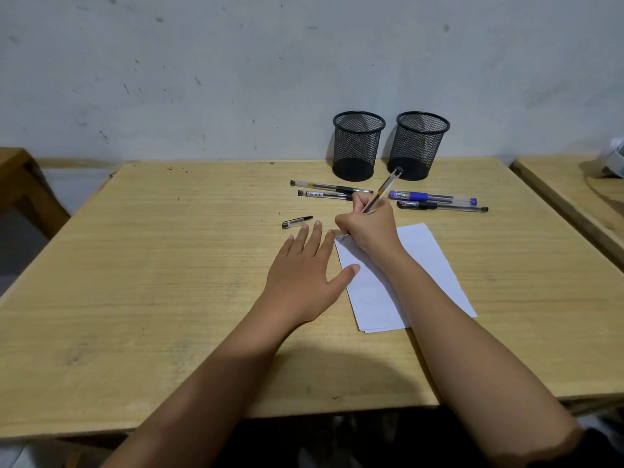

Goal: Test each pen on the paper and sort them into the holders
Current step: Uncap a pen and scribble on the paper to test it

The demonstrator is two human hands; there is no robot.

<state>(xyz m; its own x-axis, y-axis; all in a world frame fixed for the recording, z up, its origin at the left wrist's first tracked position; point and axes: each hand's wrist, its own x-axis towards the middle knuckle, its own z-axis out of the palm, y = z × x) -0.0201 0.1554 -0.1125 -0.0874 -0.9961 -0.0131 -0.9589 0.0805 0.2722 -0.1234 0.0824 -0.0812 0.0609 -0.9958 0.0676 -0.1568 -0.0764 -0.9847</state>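
The test stroke is being made at the far left corner of the sheet of paper (422,265), so the tip could easily run over the edge and mark the wooden table (169,265). The sheet is pressed only by the thumb of the left hand (300,275), whose fingers lie straight and flat on the wood. Under a strong stroke the sheet could slide or turn. The pen cap (297,222) lies loose just beyond the left fingertips and could be knocked away and lost.

The clear gel pen (385,189) is gripped in the curled fingers of the right hand (366,224). It is held tilted, with its dark rear end pointing towards the right mesh holder (418,146). The barrel is transparent. A small grey scribble is seen at the tip, but the ink colour cannot be judged.

Four more pens lie between the paper and the holders: an upper black pen (329,188), a lower black pen (324,195) with a barcode label, a blue pen (432,196) and a dark pen (442,207). The right holder and the left mesh holder (358,146) both appear empty.
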